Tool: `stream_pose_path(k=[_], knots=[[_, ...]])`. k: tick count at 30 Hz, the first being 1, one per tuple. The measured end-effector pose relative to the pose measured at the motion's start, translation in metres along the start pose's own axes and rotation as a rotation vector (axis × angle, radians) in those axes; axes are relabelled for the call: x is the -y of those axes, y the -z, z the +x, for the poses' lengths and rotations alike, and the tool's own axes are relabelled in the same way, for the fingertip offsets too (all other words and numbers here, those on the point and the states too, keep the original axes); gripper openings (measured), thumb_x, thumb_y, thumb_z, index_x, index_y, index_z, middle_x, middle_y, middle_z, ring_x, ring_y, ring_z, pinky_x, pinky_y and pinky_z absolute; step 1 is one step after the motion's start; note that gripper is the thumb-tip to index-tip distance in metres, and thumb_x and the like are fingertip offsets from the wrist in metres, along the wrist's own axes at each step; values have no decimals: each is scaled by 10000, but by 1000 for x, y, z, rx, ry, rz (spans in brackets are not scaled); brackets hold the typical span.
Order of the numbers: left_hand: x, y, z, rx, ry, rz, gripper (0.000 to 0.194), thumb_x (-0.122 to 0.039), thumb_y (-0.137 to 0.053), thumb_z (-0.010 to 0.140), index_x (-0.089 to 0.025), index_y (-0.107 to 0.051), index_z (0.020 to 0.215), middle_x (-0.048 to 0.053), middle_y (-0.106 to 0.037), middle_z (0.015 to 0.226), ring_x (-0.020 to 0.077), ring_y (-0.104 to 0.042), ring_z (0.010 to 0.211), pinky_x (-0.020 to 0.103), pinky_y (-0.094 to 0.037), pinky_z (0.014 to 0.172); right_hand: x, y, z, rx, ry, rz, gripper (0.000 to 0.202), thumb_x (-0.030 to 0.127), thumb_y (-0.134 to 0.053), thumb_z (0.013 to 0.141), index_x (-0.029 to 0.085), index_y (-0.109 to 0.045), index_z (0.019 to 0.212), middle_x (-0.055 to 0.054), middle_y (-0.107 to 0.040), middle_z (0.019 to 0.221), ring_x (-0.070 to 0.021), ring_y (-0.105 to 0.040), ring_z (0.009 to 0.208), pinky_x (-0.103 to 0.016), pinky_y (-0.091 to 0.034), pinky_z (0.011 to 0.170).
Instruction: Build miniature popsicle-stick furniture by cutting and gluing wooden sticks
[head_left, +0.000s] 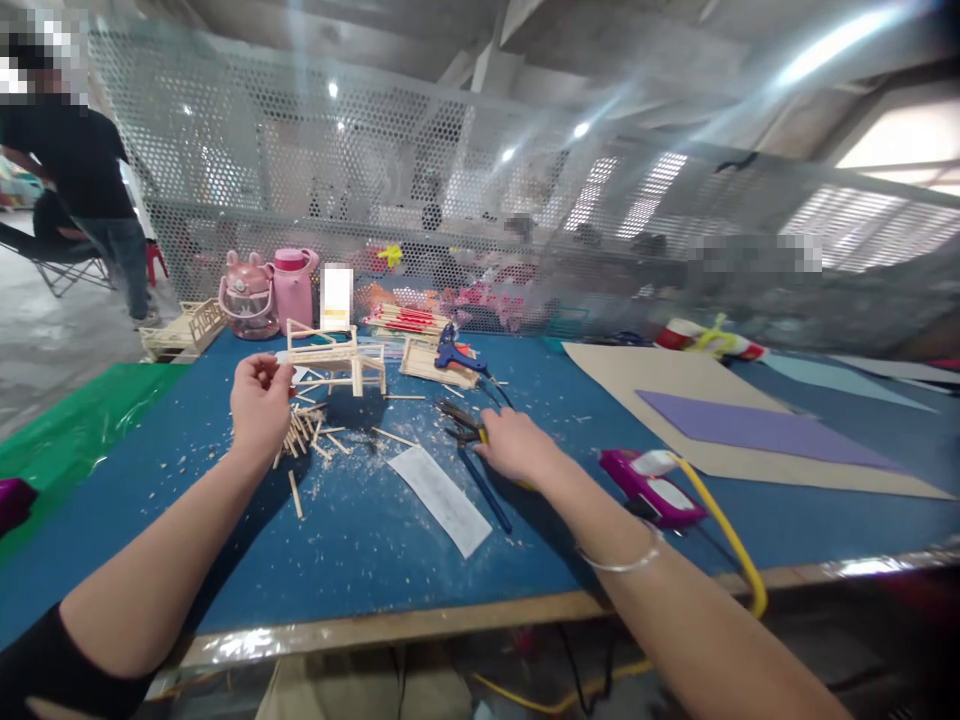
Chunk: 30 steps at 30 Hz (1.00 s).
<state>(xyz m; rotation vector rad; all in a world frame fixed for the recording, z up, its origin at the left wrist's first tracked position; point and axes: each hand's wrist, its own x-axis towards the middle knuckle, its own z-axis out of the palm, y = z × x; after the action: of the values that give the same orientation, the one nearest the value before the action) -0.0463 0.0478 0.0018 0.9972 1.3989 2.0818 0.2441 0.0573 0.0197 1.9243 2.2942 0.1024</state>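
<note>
One perforated metal screen spans the room, behind one blue-topped worktable whose surface is strewn with pale crumbs. Left of it, over a grey floor, stand one person in a black top and one folding chair. One tan sheet lies on the right, one purple sheet across it. One stick-built model sits at the far left corner, beside two pink bottles. One wooden stick frame is left of the table's middle; the left hand pinches its near end. One blue glue gun rests behind. The right hand is curled around one yellow-handled pair of pliers, just beside one blue-handled tool and one white paper strip. Loose short sticks, too jumbled to count, lie below the frame.
</note>
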Motion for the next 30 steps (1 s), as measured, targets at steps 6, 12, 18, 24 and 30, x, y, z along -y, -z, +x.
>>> stream_pose_path(k=[6,12,18,24,30], knots=[[1,1,0,-5,-3,3,164,-185,-596,732,-189,-463,827,-35,-528,653,97,-540,586,189,-451,509,-28,-11,-17,19,-79,2,447,451,-400,881,146,-526,1183,-187,-611,1094,-299,-599,1004,-362,-435,787],[1,2,1,-10,12,-4,163,-169,-596,741,-186,-458,825,-40,-517,651,86,-516,566,181,-455,505,-15,-17,-16,-76,-244,-54,404,371,-357,866,112,-552,1108,-218,-651,1003,-350,-615,967,-424,-436,752],[-1,1,1,-24,31,-22,155,-150,-589,747,-188,-455,816,-35,-520,647,100,-539,600,187,-459,515,-16,-11,-10,-50,-227,-37,391,332,-429,844,80,-524,1126,-223,-664,917,-342,-647,885,-410,-467,691],[-3,-1,0,-38,41,-28,156,-134,-589,741,-184,-461,814,-40,-531,642,99,-553,595,185,-456,514,21,13,34,-123,126,26,384,144,-442,852,153,-488,1233,-157,-499,1304,-219,-480,1200,-301,-381,964],[-3,-2,-2,-34,35,-26,155,-126,-593,746,-180,-461,807,-49,-513,628,83,-520,560,179,-454,503,80,5,96,-22,318,127,313,312,-526,890,148,-547,1156,-107,-561,1182,-202,-572,1017,-395,-484,860]])
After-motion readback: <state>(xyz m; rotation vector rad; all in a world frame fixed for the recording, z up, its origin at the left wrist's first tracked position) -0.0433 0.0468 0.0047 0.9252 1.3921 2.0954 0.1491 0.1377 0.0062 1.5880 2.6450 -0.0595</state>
